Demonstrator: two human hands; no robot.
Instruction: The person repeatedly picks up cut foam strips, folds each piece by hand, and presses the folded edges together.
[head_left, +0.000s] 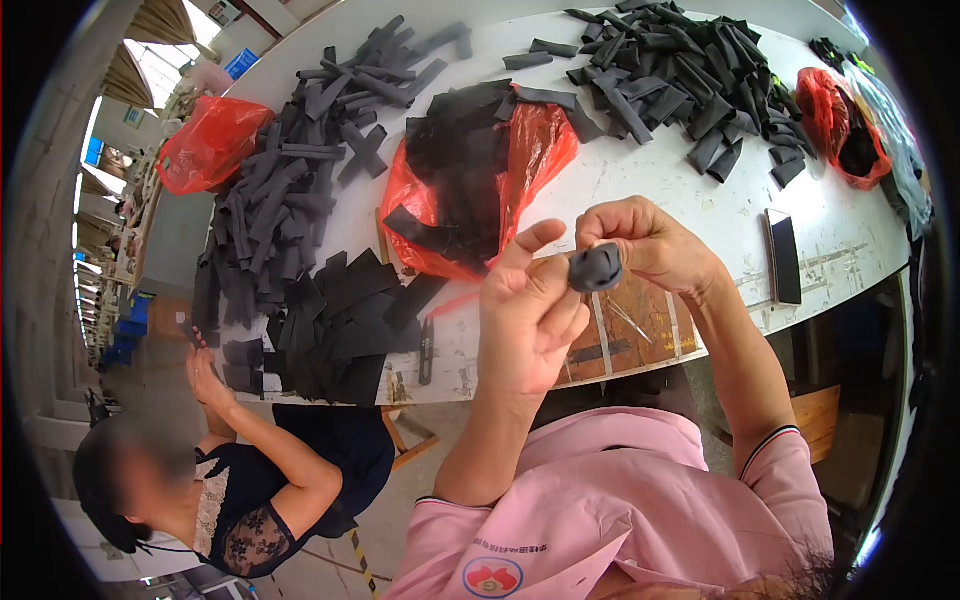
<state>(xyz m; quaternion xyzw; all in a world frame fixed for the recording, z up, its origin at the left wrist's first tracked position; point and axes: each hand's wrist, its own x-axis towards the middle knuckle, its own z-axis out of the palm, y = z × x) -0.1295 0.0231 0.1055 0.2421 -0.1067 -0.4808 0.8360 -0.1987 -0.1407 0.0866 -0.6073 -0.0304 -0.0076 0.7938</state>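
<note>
Both my hands are raised above the front edge of the white table. Between them is a small black rolled piece of fabric (596,267), its folded end facing me. My left hand (530,325) holds it from the left, with one finger sticking up apart from the rest. From the right, my right hand (650,245) pinches it between bent fingers. Behind my hands, a red plastic bag (550,150) lies opened out, filled with flat black pieces (460,160). A pair of tweezers (630,318) rests on a brown board (655,345) below.
Black rolled strips form piles at the left (280,190) and the back right (680,75). Flat black pieces (340,320) and thread snips (426,350) lie front left, a phone (784,256) at right. Red bags (215,145) stand farther out. A co-worker (270,490) works at left.
</note>
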